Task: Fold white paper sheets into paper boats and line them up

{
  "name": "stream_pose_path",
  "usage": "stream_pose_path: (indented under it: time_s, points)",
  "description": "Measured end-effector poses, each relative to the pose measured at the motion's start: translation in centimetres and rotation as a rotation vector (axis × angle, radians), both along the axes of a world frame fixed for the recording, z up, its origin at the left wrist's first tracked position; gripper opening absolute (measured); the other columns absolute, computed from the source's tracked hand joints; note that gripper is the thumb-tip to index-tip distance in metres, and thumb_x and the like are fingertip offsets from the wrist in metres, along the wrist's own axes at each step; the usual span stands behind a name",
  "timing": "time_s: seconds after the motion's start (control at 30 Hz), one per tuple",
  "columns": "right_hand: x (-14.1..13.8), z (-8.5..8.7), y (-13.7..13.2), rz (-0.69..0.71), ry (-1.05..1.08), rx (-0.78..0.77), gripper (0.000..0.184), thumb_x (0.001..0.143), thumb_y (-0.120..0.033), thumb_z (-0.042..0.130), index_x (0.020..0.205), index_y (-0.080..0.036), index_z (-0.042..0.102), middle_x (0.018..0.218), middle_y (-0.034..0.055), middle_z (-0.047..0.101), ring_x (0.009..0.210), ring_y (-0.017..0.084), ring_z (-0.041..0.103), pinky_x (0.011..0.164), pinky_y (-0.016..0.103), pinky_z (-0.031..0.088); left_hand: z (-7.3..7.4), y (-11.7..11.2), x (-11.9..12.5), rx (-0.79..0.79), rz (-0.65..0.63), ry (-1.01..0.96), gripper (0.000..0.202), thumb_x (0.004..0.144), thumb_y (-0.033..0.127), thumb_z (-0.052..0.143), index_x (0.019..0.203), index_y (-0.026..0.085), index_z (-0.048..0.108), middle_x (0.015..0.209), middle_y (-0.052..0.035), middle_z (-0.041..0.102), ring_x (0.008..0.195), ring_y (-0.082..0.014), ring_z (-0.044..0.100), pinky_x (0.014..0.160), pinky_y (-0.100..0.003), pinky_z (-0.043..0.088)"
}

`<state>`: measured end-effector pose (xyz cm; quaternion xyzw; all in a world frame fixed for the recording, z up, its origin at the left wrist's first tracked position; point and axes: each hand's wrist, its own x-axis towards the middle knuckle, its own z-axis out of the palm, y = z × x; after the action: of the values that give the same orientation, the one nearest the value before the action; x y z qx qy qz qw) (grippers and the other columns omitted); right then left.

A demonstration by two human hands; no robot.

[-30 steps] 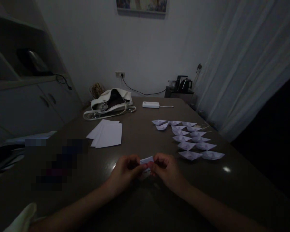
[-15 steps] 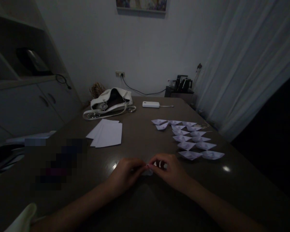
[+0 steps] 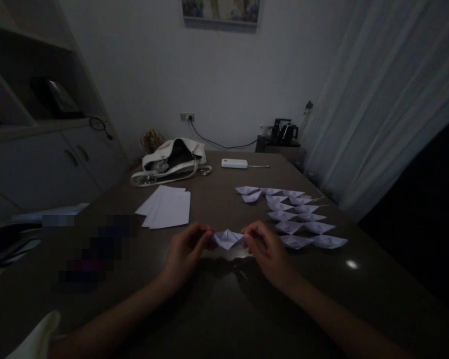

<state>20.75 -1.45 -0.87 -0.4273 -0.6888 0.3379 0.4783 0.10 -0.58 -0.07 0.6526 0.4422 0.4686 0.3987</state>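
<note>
A small white paper boat [image 3: 228, 240] is stretched between my two hands, a little above the dark table. My left hand [image 3: 190, 249] pinches its left tip, and my right hand [image 3: 266, 249] pinches the right tip. The peak in the boat's middle points up between its sides. Beyond my right hand, several finished-looking paper boats [image 3: 290, 228] stand in rows on the table. Past my left hand lies a fanned stack of white paper sheets [image 3: 170, 208].
The dark table [image 3: 224, 309] stretches to the wall. At its far end lie a white handbag [image 3: 174, 159] and a white power bank [image 3: 234, 163] with a short cable. A blurred-out patch [image 3: 101, 254] covers something at the left. Kettles [image 3: 285, 130] stand at the back right.
My hands have moved apart and slightly up and forward. The paper between them, mostly hidden by my fingers before, now shows as an opened-out boat held by its ends.
</note>
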Motion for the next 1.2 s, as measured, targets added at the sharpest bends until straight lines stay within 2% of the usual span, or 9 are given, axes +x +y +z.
stream_pose_path:
  time_s: [0.23, 0.37, 0.5, 0.63, 0.73, 0.8, 0.9, 1.03, 1.2]
  points:
    - [-0.6, -0.5, 0.1, 0.027, 0.206, -0.08, 0.02, 0.089, -0.04, 0.051, 0.085, -0.021, 0.047, 0.091, 0.0045, 0.061, 0.071, 0.015, 0.065, 0.067, 0.029, 0.054, -0.9, 0.4, 0.8, -0.189, -0.031, -0.31, 0.035, 0.079, 0.051, 0.059, 0.083, 0.019, 0.044, 0.064, 0.0025, 0.062, 0.061, -0.0169, 0.067, 0.061, -0.03, 0.055]
    - [-1.1, -0.8, 0.0, 0.006, 0.309, -0.12, 0.023, 0.087, -0.043, 0.052, 0.084, -0.021, 0.046, 0.09, 0.0037, 0.06, 0.065, 0.013, 0.064, 0.063, 0.028, 0.054, -1.5, 0.3, 1.1, -0.256, -0.01, -0.4, 0.036, 0.079, 0.051, 0.06, 0.083, 0.019, 0.044, 0.067, 0.0027, 0.062, 0.063, -0.0162, 0.068, 0.066, -0.03, 0.055]
    - [-0.7, -1.1, 0.0, 0.017, 0.188, -0.094, 0.018, 0.09, -0.036, 0.05, 0.084, -0.02, 0.047, 0.082, 0.0022, 0.06, 0.066, 0.013, 0.062, 0.062, 0.025, 0.05, -1.3, 0.4, 0.6, -0.214, -0.061, -0.238, 0.025, 0.084, 0.042, 0.055, 0.087, 0.019, 0.045, 0.07, 0.0022, 0.063, 0.062, -0.0154, 0.065, 0.062, -0.028, 0.051]
    - [-0.4, -0.7, -0.3, 0.08, -0.075, -0.059, 0.01, 0.089, -0.027, 0.049, 0.083, -0.019, 0.05, 0.073, 0.0002, 0.057, 0.067, 0.014, 0.059, 0.061, 0.024, 0.045, -0.1, 0.2, -0.2, -0.03, -0.223, 0.083, 0.02, 0.09, 0.034, 0.049, 0.098, 0.019, 0.057, 0.097, -0.0058, 0.066, 0.085, -0.0189, 0.063, 0.075, -0.031, 0.049]
    - [-0.4, -0.3, -0.6, 0.129, -0.155, -0.033, 0.007, 0.089, -0.023, 0.048, 0.083, -0.019, 0.05, 0.074, 0.0001, 0.057, 0.067, 0.013, 0.058, 0.062, 0.024, 0.044, 0.3, 0.2, -0.4, 0.047, -0.327, 0.22, 0.025, 0.073, 0.033, 0.072, 0.091, 0.018, 0.063, 0.111, -0.0084, 0.065, 0.097, -0.0226, 0.062, 0.083, -0.032, 0.048]
    - [-0.4, -0.1, -0.6, 0.14, -0.13, -0.04, 0.008, 0.089, -0.024, 0.048, 0.084, -0.019, 0.05, 0.075, 0.0004, 0.057, 0.068, 0.014, 0.058, 0.062, 0.024, 0.045, 0.1, 0.4, -0.5, 0.033, -0.348, 0.237, 0.02, 0.069, 0.031, 0.075, 0.081, 0.017, 0.067, 0.11, -0.0091, 0.066, 0.098, -0.0233, 0.062, 0.085, -0.032, 0.047]
    - [-0.5, -0.2, -0.5, 0.158, -0.014, -0.097, 0.011, 0.09, -0.028, 0.049, 0.084, -0.019, 0.049, 0.078, 0.001, 0.058, 0.068, 0.013, 0.06, 0.061, 0.024, 0.046, -0.4, 0.8, -0.5, -0.081, -0.272, 0.168, 0.019, 0.074, 0.033, 0.07, 0.073, 0.015, 0.067, 0.096, -0.0089, 0.07, 0.086, -0.0216, 0.065, 0.076, -0.029, 0.049]
    - [-0.6, -0.7, -0.3, 0.211, 0.19, -0.177, 0.016, 0.089, -0.032, 0.052, 0.082, -0.019, 0.048, 0.081, 0.0015, 0.06, 0.067, 0.014, 0.063, 0.062, 0.025, 0.05, -0.3, 1.0, -0.3, -0.204, -0.149, 0.098, 0.025, 0.07, 0.038, 0.071, 0.073, 0.013, 0.066, 0.074, -0.0067, 0.07, 0.066, -0.019, 0.064, 0.058, -0.026, 0.047]
    - [-0.8, -0.8, -0.3, 0.19, 0.302, -0.167, 0.017, 0.088, -0.035, 0.055, 0.082, -0.02, 0.049, 0.078, 0.0007, 0.061, 0.067, 0.013, 0.064, 0.063, 0.026, 0.052, 0.0, 0.7, 0.0, -0.233, -0.092, 0.004, 0.026, 0.067, 0.036, 0.075, 0.071, 0.014, 0.063, 0.067, -0.0027, 0.067, 0.055, -0.0135, 0.058, 0.048, -0.021, 0.041]
